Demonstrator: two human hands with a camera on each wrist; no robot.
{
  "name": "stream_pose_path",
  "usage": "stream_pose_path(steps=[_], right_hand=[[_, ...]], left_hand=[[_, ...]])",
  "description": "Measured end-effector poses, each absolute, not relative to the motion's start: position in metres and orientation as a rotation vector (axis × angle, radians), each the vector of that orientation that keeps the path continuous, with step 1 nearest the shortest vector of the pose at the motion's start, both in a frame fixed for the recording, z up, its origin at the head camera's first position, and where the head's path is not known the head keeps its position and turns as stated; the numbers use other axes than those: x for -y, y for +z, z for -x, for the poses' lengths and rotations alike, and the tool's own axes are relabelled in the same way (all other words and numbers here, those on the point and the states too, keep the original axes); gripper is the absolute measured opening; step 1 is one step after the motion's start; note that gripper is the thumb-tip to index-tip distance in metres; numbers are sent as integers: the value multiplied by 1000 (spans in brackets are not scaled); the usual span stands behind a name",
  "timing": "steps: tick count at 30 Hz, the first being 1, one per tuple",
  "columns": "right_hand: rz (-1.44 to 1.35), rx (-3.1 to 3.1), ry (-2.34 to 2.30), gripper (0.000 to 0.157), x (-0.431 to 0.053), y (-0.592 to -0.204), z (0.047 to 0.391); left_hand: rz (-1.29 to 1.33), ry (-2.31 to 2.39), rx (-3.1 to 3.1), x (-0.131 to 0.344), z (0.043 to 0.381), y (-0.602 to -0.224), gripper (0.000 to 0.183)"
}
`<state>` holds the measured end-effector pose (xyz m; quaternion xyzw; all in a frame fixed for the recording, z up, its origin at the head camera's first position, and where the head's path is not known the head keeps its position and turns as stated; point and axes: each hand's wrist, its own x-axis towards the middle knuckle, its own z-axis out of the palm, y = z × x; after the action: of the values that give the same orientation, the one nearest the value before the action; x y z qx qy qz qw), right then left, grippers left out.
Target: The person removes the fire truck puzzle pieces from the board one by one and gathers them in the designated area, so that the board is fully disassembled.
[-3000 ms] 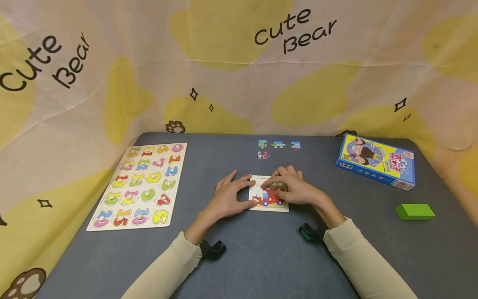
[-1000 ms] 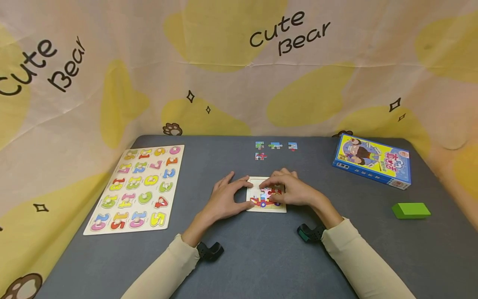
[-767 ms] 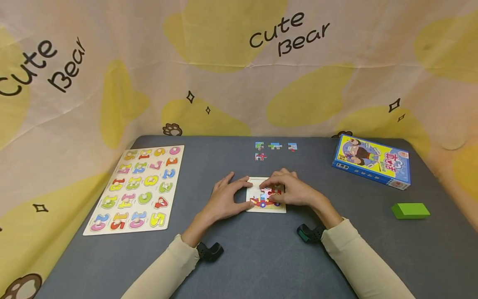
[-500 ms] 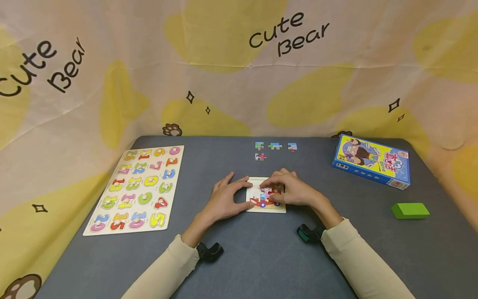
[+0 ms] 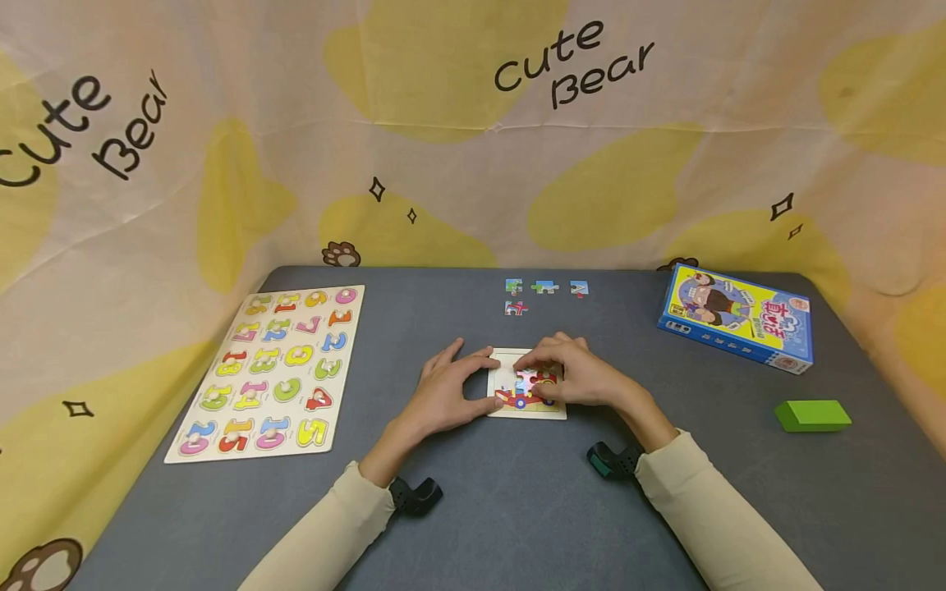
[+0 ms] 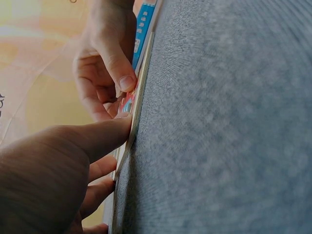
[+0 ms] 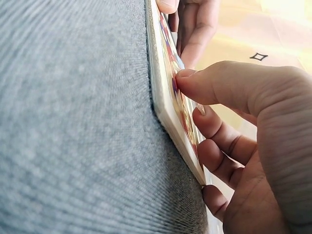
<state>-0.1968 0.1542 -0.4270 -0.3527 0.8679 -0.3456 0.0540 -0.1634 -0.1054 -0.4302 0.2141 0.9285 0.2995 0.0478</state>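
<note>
A small pale puzzle board [image 5: 548, 414] with a red vehicle picture lies on the table between both hands. My left hand [image 5: 449, 394] rests along its left side, the thumb near the lower corner and the index finger near the upper one, both fairly straight. From the right, my right hand [image 5: 580, 373] reaches over the board. Its thumb and index finger pinch a jigsaw piece [image 5: 526, 380] at the vehicle's upper part. In the right wrist view the right thumb [image 7: 195, 85] touches the picture side of the board. The fingers partly hide the picture's right side.
Several loose jigsaw pieces [image 5: 545, 287] lie at the table's back. A number board [image 5: 336, 410] is on the left. At the right are a blue and yellow box [image 5: 739, 316] and a green block [image 5: 813, 416]. A printed cloth [image 5: 458, 164] hangs behind the table.
The head view has shifted slightly. Both hands stay in nearly the same place on the board. The piece under the right fingers has moved a little and changed its tilt.
</note>
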Motion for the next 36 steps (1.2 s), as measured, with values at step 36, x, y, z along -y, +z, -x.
stream_pose_path(steps=[36], right_hand=[[907,-2545,-1273,37,-178,-427,215]], left_hand=[[-647,912,-2828,106,162,-430,53]])
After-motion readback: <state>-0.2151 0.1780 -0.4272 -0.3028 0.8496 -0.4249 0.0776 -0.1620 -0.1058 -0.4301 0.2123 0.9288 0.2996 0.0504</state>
